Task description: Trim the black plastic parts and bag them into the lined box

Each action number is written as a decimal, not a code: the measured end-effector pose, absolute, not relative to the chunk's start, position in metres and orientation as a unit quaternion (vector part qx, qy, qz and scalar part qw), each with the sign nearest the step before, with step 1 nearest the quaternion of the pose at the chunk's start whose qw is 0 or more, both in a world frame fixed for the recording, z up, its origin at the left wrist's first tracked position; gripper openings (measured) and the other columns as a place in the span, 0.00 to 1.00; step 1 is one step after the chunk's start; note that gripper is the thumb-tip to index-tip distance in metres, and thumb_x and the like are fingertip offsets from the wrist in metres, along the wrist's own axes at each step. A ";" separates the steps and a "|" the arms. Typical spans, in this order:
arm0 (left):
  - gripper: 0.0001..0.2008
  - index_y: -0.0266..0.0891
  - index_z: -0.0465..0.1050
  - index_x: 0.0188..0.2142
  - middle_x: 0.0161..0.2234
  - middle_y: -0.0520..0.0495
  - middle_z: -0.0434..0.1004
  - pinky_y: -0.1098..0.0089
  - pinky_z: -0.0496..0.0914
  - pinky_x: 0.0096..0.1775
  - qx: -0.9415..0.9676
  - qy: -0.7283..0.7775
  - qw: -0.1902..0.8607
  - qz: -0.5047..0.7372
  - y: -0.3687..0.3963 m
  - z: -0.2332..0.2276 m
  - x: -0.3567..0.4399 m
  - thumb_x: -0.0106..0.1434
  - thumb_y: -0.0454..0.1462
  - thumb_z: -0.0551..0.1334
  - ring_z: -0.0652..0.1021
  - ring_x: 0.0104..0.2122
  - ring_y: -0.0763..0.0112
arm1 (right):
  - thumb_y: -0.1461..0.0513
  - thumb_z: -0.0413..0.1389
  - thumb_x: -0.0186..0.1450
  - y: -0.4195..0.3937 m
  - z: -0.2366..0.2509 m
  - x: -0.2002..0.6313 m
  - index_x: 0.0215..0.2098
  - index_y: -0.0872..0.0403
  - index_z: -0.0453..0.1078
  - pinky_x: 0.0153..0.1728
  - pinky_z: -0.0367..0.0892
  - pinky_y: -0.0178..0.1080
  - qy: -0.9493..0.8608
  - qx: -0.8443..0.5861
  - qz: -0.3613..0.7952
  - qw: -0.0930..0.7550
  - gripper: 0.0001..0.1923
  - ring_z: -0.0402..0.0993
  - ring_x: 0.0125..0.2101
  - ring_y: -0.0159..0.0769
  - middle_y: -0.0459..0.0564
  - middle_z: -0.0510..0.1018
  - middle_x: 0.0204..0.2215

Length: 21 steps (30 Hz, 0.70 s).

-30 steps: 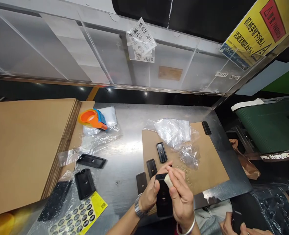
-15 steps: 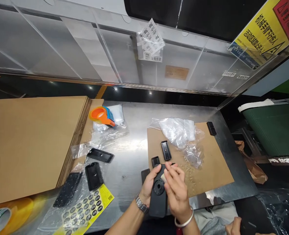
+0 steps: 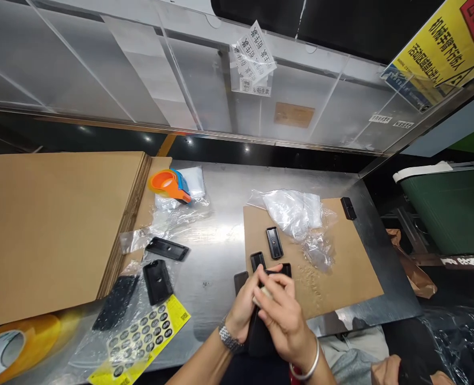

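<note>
Steadying left hand [image 3: 242, 306]: black case [image 3: 260, 337] is being held at the near edge of the counter [image 3: 213, 256], likely for support.
Right hand [image 3: 283, 315]: pale pad [image 3: 264, 292] is being pinched over it, seemingly for control.

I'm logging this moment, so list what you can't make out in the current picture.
All in the head view:
Black part: its upper portion is hidden by the left hand and right hand.
Pale piece: largely covered by the right hand, so its full shape is unclear.
Tape roll: cut off by the left edge.
Sticker sheet: print too small to read.
Warning sign: cut off by the top and right edges.
</note>
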<state>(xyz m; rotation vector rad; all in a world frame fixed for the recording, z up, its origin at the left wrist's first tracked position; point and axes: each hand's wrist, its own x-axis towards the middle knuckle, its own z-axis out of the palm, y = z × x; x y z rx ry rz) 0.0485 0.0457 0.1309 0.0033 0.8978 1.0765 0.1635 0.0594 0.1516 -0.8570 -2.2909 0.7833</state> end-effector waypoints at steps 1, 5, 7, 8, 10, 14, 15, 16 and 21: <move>0.23 0.33 0.70 0.44 0.37 0.42 0.76 0.68 0.67 0.43 -0.007 0.406 0.770 0.491 0.046 0.132 0.048 0.56 0.48 0.56 0.74 0.40 0.64 | 0.68 0.47 0.61 0.062 0.151 0.164 0.56 0.50 0.57 0.47 0.59 0.52 -0.850 -0.333 0.293 0.286 0.24 0.55 0.51 0.43 0.53 0.56 0.57; 0.21 0.34 0.68 0.43 0.32 0.43 0.76 0.68 0.69 0.37 -0.062 0.387 0.782 0.485 0.048 0.133 0.047 0.56 0.47 0.56 0.76 0.34 0.66 | 0.67 0.46 0.63 0.070 0.149 0.166 0.53 0.49 0.61 0.48 0.58 0.51 -0.787 -0.415 0.335 0.309 0.20 0.54 0.51 0.40 0.53 0.60 0.55; 0.21 0.34 0.68 0.42 0.29 0.44 0.75 0.69 0.70 0.33 -0.094 0.391 0.774 0.489 0.052 0.131 0.047 0.57 0.48 0.55 0.76 0.29 0.67 | 0.66 0.47 0.63 0.065 0.150 0.163 0.52 0.48 0.62 0.49 0.57 0.51 -0.777 -0.406 0.370 0.307 0.19 0.54 0.52 0.41 0.52 0.60 0.55; 0.20 0.35 0.68 0.41 0.28 0.45 0.74 0.69 0.70 0.31 -0.113 0.396 0.765 0.495 0.054 0.130 0.046 0.57 0.49 0.55 0.75 0.27 0.68 | 0.66 0.48 0.62 0.059 0.152 0.161 0.52 0.47 0.62 0.49 0.56 0.51 -0.783 -0.390 0.377 0.305 0.19 0.53 0.52 0.41 0.52 0.59 0.55; 0.19 0.37 0.67 0.39 0.25 0.48 0.72 0.70 0.69 0.26 -0.147 0.395 0.749 0.512 0.059 0.129 0.041 0.57 0.49 0.54 0.74 0.23 0.71 | 0.67 0.48 0.61 0.046 0.154 0.156 0.52 0.47 0.62 0.50 0.55 0.52 -0.801 -0.357 0.375 0.301 0.21 0.52 0.52 0.42 0.52 0.58 0.55; 0.17 0.36 0.66 0.33 0.23 0.50 0.68 0.72 0.67 0.22 -0.204 0.312 0.767 0.523 0.068 0.127 0.025 0.60 0.48 0.49 0.70 0.19 0.75 | 0.69 0.48 0.60 0.025 0.150 0.158 0.54 0.48 0.60 0.49 0.56 0.51 -0.818 -0.316 0.381 0.292 0.24 0.53 0.52 0.42 0.53 0.59 0.53; 0.18 0.36 0.65 0.31 0.23 0.49 0.67 0.71 0.67 0.23 -0.225 0.294 0.770 0.520 0.069 0.127 0.021 0.60 0.47 0.48 0.70 0.19 0.75 | 0.69 0.48 0.60 0.024 0.148 0.161 0.53 0.47 0.60 0.48 0.57 0.51 -0.816 -0.316 0.387 0.289 0.23 0.53 0.51 0.42 0.53 0.59 0.53; 0.18 0.35 0.65 0.30 0.23 0.49 0.67 0.70 0.68 0.24 -0.244 0.288 0.765 0.521 0.071 0.126 0.018 0.61 0.47 0.48 0.70 0.20 0.75 | 0.69 0.48 0.61 0.023 0.145 0.165 0.53 0.47 0.60 0.47 0.57 0.51 -0.811 -0.325 0.391 0.290 0.23 0.54 0.51 0.42 0.53 0.59 0.52; 0.08 0.37 0.65 0.31 0.24 0.52 0.68 0.67 0.70 0.29 -0.185 0.418 0.647 0.610 0.073 0.122 0.017 0.55 0.39 0.59 0.72 0.23 0.74 | 0.67 0.45 0.63 0.029 0.140 0.173 0.53 0.48 0.60 0.47 0.58 0.51 -0.759 -0.405 0.380 0.340 0.21 0.56 0.49 0.41 0.53 0.63 0.49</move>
